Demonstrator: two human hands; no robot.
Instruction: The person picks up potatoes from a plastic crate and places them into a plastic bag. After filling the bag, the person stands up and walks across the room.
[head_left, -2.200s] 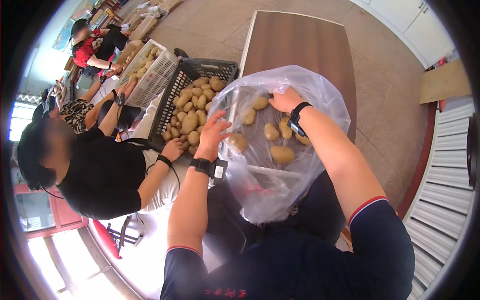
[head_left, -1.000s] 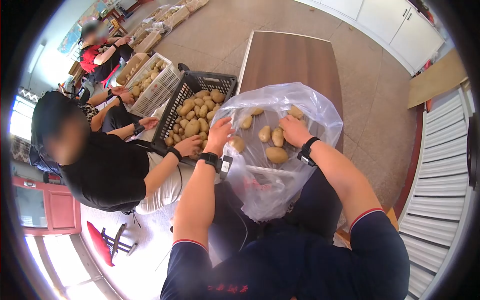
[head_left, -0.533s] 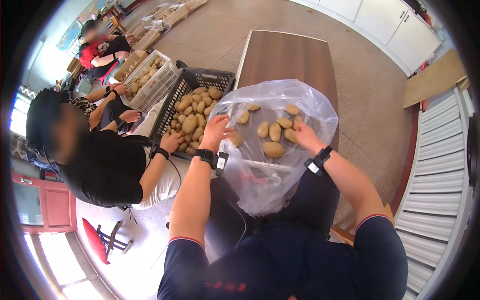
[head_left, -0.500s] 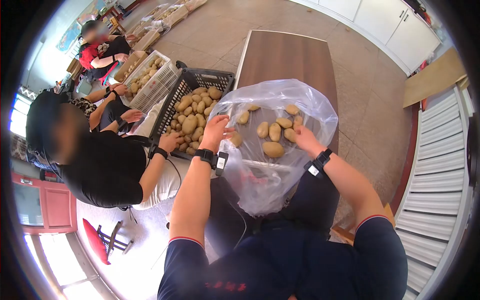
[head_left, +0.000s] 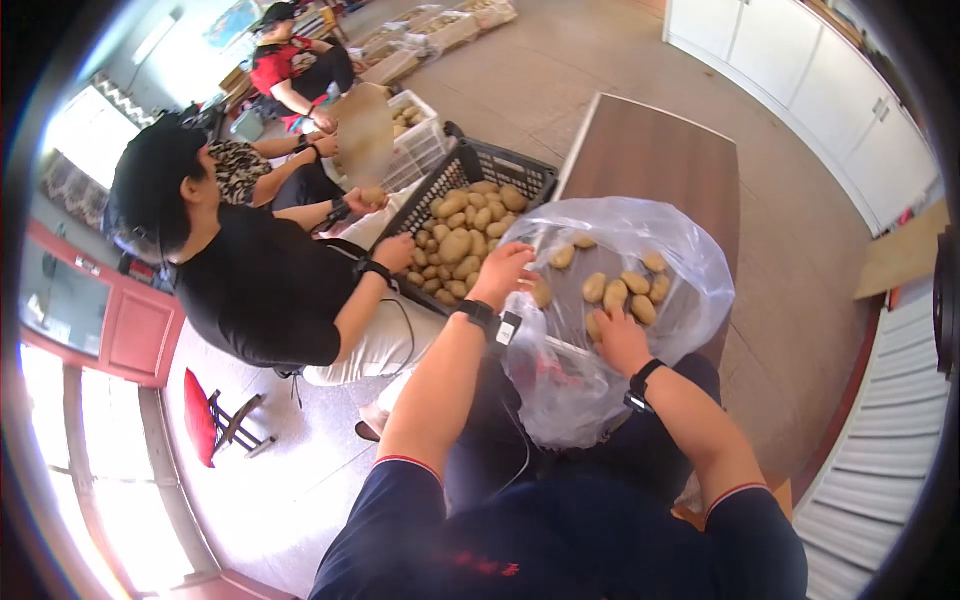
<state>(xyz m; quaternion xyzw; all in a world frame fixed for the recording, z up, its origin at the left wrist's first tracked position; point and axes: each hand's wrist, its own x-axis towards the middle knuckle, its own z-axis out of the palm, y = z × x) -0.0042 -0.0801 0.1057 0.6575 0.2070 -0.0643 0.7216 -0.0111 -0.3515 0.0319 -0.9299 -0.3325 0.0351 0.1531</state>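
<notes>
A clear plastic bag (head_left: 705, 290) lies spread at the near end of the brown table (head_left: 650, 160), with several potatoes (head_left: 614, 297) inside it. My right hand (head_left: 622, 343) is over the near part of the bag, its fingers closed around a potato (head_left: 594, 326) that shows in part. At the bag's left rim is my left hand (head_left: 505, 275), fingers bent and apart, near a potato (head_left: 541, 292) seen at the bag's left side. Left of the bag stands a black crate (head_left: 520, 170) holding many potatoes (head_left: 456, 244).
A person in a black top sits at the left, one hand (head_left: 396, 252) at the black crate, the other (head_left: 366, 200) with a potato. Beyond are a white crate (head_left: 425, 150) and other people. A red stool (head_left: 200, 418) stands lower left; white cabinets (head_left: 785, 60) line the back right.
The view has swung left, shifting the scene rightward. My right hand has moved from the potatoes at the bag's right side to the one nearest me. The neighbouring person's far hand has raised a potato.
</notes>
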